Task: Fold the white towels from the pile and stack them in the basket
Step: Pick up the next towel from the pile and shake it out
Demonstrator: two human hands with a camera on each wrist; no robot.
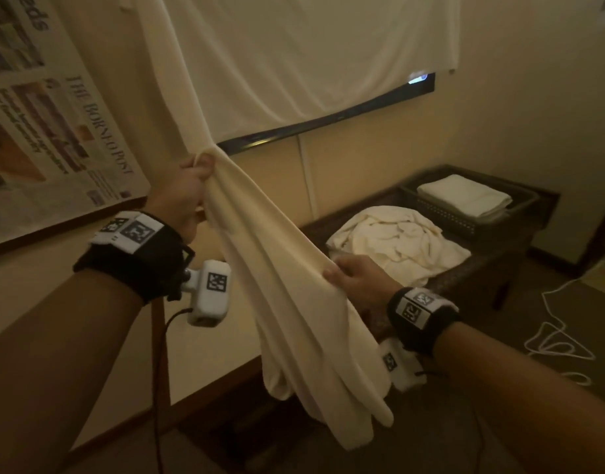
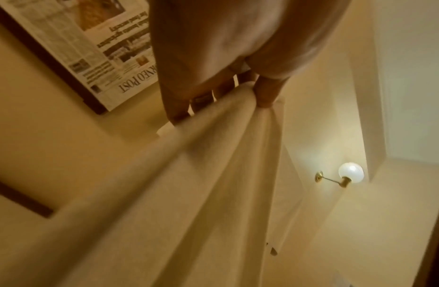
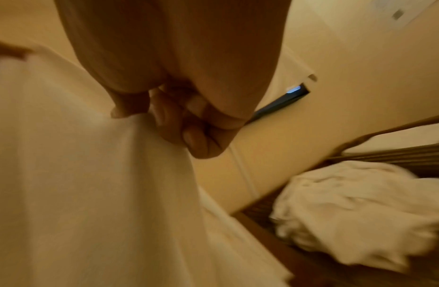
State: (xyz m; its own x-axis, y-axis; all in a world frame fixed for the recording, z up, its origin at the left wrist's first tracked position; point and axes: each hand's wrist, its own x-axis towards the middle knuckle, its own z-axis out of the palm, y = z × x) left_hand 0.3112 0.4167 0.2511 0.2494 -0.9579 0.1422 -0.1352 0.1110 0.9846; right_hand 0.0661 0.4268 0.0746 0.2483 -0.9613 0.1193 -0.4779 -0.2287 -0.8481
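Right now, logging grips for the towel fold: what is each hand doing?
Left hand: grips the long white cloth towel.
Right hand: pinches the same towel lower down.

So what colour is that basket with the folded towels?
Dark brown woven basket, clearest in the head view.

A dark bench (image 1: 492, 268) is set against the wall; on it are seen a towel pile (image 1: 396, 244) and, just beside, a basket (image 1: 465, 220).

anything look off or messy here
Nothing damaged or spilled. The pile on the bench is still crumpled, and a white cord lies tangled on the floor to the right. The towel held up by both hands hangs bunched, not yet spread.
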